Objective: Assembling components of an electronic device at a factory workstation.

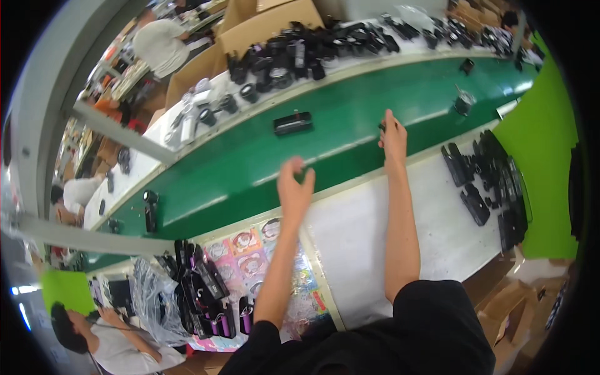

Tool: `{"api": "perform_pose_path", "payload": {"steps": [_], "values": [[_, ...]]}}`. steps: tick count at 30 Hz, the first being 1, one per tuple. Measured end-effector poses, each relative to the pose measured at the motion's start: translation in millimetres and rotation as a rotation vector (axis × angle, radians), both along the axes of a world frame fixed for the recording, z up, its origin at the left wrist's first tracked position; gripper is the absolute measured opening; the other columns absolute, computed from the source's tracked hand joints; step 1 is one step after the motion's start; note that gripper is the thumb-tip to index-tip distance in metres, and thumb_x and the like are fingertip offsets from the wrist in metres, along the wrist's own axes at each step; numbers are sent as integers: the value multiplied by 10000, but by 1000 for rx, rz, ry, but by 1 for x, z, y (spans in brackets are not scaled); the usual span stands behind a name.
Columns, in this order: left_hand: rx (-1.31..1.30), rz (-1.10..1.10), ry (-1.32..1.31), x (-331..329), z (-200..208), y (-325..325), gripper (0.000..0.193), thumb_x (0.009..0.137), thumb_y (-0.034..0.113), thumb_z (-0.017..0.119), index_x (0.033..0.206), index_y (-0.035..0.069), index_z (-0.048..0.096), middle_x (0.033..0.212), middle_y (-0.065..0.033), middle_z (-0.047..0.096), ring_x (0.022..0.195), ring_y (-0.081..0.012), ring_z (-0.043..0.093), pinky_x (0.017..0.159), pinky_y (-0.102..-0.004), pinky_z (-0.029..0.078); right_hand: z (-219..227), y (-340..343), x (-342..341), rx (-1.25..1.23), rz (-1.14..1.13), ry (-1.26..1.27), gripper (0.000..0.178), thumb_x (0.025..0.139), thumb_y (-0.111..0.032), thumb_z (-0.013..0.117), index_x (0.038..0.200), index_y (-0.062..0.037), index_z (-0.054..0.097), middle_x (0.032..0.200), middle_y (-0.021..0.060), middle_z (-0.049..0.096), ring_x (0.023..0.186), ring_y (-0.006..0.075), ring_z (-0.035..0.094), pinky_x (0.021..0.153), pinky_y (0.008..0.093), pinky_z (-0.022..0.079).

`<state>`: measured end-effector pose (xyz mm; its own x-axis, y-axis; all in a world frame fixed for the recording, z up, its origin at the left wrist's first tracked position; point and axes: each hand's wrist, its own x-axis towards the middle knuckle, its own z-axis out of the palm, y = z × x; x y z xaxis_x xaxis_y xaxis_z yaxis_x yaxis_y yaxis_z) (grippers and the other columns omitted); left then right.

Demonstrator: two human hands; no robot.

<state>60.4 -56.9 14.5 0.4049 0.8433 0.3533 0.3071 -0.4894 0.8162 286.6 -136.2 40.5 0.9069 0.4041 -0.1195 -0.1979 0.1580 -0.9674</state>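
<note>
My left hand (294, 190) reaches over the near edge of the green conveyor belt (350, 128), thumb and fingers apart and slightly blurred. Nothing shows in it. Farther to the right, my right hand (394, 140) is closed above the belt. A small dark piece (382, 127) pokes out at its fingers; its kind is too small to make out. Beyond my left hand, a black oblong housing (292, 123) lies on the belt, apart from both hands.
Black parts (494, 181) are piled on the white worktop (350, 244) at right. Purple-and-black devices (200, 287) lie left beside a plastic bag (153, 300). Many dark parts (300, 56) line the far shelf. A co-worker (119, 340) sits at lower left. A metal frame (125, 131) crosses the left side.
</note>
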Motion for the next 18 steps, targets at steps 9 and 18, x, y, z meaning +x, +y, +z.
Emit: {"api": "perform_pose_path", "payload": {"steps": [9, 18], "values": [[494, -140, 750, 46, 2, 156, 568, 728, 302, 698, 1187, 43, 485, 1183, -115, 528, 1073, -316, 494, 886, -448, 416, -1, 9, 11, 11, -86, 4, 342, 869, -308, 538, 793, 24, 576, 646, 52, 519, 607, 130, 466, 587, 285, 388], [692, -194, 858, 115, 12, 74, 466, 775, 358, 632, 1032, -18, 533, 992, -168, 515, 915, -334, 524, 733, -435, 469, 15, 1, 11, 180, -75, 127, 252, 855, -231, 474, 837, 12, 542, 644, 29, 478, 601, 102, 439, 565, 270, 374]]}}
